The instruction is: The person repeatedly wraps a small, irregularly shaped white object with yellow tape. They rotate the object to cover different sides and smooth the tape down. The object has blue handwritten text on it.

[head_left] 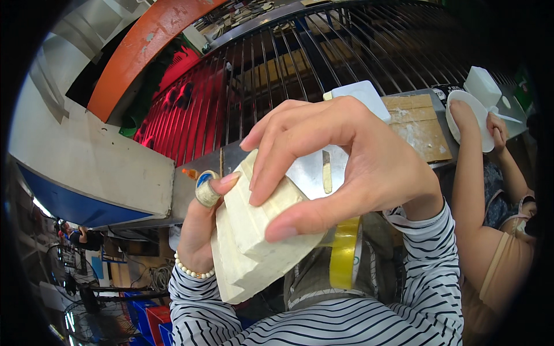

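Note:
A cream-white block (pixel 254 225) with stepped, ridged faces is held up in front of my chest. My left hand (pixel 199 225) supports it from the left side; its thumb, wrapped in a band of tape (pixel 206 193), rests on the upper edge, and the other fingers are hidden behind the block. Over the top reaches my right hand (pixel 340 155), with bent fingers and thumb pressed on the block's faces. A roll of yellow tape (pixel 345 254) shows just right of the block, near my lap. Beyond my right hand lies a flat cream-coated strip (pixel 327 173) on the metal surface.
A metal bar rack (pixel 277 75) spans the far side, lit red at left. A white container (pixel 360 98) and a brown board (pixel 418 124) with white smears are near it. At right, a co-worker's hands hold a white rounded piece (pixel 476 118). An orange curved panel (pixel 138 52) stands upper left.

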Available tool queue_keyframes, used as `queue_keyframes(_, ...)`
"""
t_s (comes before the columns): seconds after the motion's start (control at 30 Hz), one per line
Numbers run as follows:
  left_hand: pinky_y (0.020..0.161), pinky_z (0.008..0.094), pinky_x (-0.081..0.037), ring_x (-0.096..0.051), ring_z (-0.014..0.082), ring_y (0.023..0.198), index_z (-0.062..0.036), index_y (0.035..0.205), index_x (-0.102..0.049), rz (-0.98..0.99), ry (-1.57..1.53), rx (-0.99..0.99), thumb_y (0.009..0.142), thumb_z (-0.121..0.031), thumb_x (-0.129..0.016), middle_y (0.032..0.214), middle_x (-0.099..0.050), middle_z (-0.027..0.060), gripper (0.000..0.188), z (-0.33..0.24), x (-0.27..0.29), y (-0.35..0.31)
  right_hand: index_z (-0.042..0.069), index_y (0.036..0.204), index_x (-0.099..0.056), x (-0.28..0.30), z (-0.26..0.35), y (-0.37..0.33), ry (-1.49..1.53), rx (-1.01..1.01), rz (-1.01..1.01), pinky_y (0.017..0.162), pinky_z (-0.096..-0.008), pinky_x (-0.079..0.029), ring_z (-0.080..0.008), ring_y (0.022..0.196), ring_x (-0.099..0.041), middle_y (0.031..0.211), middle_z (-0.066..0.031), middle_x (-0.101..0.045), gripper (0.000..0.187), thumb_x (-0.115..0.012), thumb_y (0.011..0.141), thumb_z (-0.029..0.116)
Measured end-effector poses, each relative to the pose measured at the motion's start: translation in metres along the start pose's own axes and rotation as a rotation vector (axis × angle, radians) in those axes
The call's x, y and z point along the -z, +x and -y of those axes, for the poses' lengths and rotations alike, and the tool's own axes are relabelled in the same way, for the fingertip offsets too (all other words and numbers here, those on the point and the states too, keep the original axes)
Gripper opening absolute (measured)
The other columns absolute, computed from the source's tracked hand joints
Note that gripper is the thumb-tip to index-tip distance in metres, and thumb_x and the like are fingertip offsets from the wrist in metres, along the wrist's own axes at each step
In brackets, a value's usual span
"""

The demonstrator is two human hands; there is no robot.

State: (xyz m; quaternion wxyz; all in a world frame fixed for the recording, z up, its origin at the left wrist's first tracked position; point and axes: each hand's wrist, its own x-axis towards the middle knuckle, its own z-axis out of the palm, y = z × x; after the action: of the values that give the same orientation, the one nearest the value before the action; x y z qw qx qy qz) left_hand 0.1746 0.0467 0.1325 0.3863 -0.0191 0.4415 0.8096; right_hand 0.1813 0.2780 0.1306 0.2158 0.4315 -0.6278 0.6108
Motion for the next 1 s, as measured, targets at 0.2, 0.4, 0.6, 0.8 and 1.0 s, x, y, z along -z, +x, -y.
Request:
queue_keyframes(0.2,0.102,0.0485,-0.05,-0.06,0.0333,0.117,-0.0018,0.14,-0.045,0.151,-0.15,0.045,0.095,-0.038,-0.055,0.135,-0.056,0.0204,0.059,0.012,0.011,-0.004,-0.002,0.089,-0.075,0.001,-0.001,-0.006,0.156,-0.03,0.098,0.08,-0.0316,-0.053,-0.0224,0.087,-0.069,0.092,-0.0127,-0.073,0.032,-0.085,0.07,0.021)
queue_keyframes(0.4,0.102,0.0475,-0.052,-0.063,0.0331,0.117,-0.001,0.14,-0.044,0.157,-0.188,0.019,0.097,-0.035,-0.056,0.13,-0.06,0.0201,0.056,0.019,0.01,-0.01,-0.002,0.094,-0.075,0.002,-0.006,-0.004,0.195,0.028,0.16,0.083,-0.0325,-0.053,-0.0218,0.088,-0.069,0.093,-0.0122,-0.073,0.033,-0.084,0.068,0.017)
queue_keyframes(0.6,0.102,0.0479,-0.052,-0.063,0.0321,0.118,-0.0018,0.14,-0.045,0.126,-0.219,-0.01,0.098,-0.035,-0.055,0.13,-0.06,0.0193,0.054,0.015,0.012,-0.011,0.002,0.114,-0.073,0.006,-0.013,-0.001,0.146,0.15,0.236,0.101,-0.0472,-0.048,-0.0295,0.103,-0.066,0.111,-0.0124,-0.071,0.06,-0.089,0.059,0.02)
queue_keyframes(0.8,0.102,0.0478,-0.052,-0.063,0.0319,0.118,-0.0014,0.14,-0.046,0.167,-0.274,-0.019,0.099,-0.034,-0.056,0.132,-0.06,0.0194,0.053,0.007,0.015,-0.01,-0.007,0.123,-0.065,0.005,-0.009,-0.001,0.235,0.197,0.209,0.11,-0.0569,-0.037,-0.0343,0.112,-0.064,0.122,-0.018,-0.068,0.076,-0.086,0.057,0.025)
queue_keyframes(1.0,0.102,0.0476,-0.052,-0.063,0.0316,0.118,-0.001,0.14,-0.047,0.222,-0.321,-0.02,0.099,-0.032,-0.057,0.133,-0.06,0.0195,0.052,-0.001,0.015,-0.007,-0.009,0.13,-0.058,0.017,0.003,-0.002,0.058,0.21,0.327,0.113,-0.0582,-0.031,-0.0372,0.126,-0.054,0.135,-0.0231,-0.059,0.082,-0.085,0.06,0.024)
